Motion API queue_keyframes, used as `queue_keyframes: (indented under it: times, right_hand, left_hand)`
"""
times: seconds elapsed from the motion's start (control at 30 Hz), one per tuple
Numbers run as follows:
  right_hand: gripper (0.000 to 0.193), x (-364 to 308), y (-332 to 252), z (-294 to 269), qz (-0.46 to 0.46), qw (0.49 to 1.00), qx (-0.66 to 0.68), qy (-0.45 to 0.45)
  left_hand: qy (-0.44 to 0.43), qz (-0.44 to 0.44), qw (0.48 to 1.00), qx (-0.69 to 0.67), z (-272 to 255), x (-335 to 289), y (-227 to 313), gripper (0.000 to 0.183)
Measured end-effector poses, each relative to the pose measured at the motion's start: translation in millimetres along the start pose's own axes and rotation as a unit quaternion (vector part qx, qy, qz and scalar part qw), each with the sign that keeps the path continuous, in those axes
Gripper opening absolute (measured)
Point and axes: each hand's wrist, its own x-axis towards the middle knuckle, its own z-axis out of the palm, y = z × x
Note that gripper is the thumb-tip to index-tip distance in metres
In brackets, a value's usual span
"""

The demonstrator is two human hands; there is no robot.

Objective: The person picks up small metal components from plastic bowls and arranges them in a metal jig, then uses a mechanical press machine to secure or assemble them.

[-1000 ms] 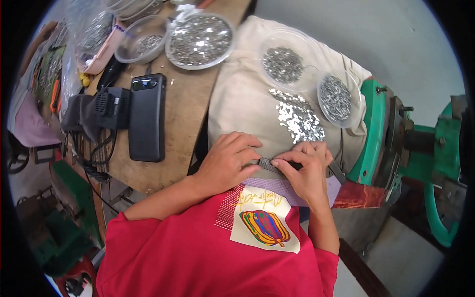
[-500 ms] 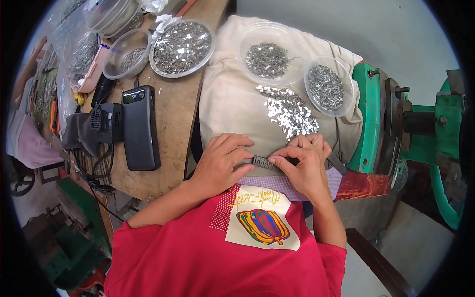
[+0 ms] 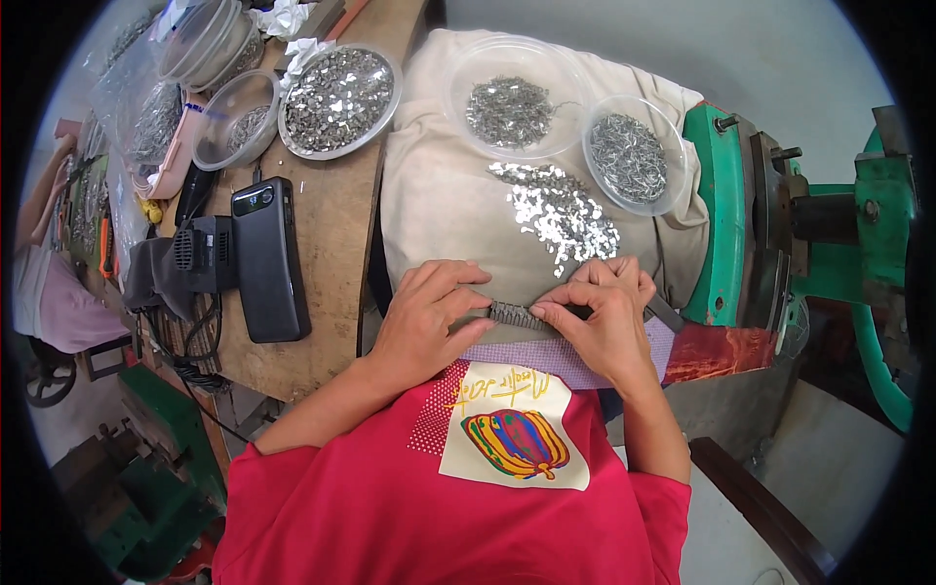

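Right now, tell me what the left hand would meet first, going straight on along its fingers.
Beyond the grey ridged strip it holds, the left hand would probably meet the right hand first, though depth is hard to judge here.

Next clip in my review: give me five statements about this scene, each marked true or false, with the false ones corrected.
1. A ridged grey strip lies between the left hand and right hand. True.
2. The black power bank lies on the cloth. False: the power bank lies on the wooden table.
3. The shirt is green. False: the shirt is red.
4. The loose shiny pieces lie on the cloth. True.
5. The larger bowl on the cloth is upside down. False: the larger bowl stands upright.
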Motion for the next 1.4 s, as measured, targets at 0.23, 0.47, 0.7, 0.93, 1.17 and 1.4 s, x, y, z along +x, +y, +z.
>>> queue_keyframes:
  times: [0.23,0.47,0.7,0.93,1.17,1.4]
  right_hand:
    - [0.017,-2.6,4.0,-2.7,-0.008,1.0,0.004,0.002]
    - [0.018,-1.4,2.4,-3.7,-0.008,1.0,0.002,0.0]
    - [0.017,-2.9,5.0,-6.3,-0.002,1.0,0.005,-0.002]
    - [0.017,-5.4,8.9,-11.1,0.001,1.0,-0.004,-0.014]
    - [0.017,-5.3,9.4,-12.1,-0.002,1.0,-0.009,-0.016]
    - [0.017,-5.8,11.0,-14.8,-0.004,1.0,-0.019,-0.014]
  left_hand:
    - [-0.009,-0.017,1.0,0.006,-1.1,-0.9,2.1,0.025]
    - [-0.01,-0.015,1.0,0.008,-1.3,-0.7,1.4,0.025]
    - [-0.011,-0.017,1.0,0.012,-1.7,-0.5,1.7,0.025]
    - [-0.009,-0.014,1.0,0.007,-1.2,-0.7,1.5,0.024]
    - [0.002,0.005,1.0,0.004,0.3,0.4,0.9,0.022]
    - [0.0,-0.001,1.0,0.003,-0.8,1.0,1.4,0.023]
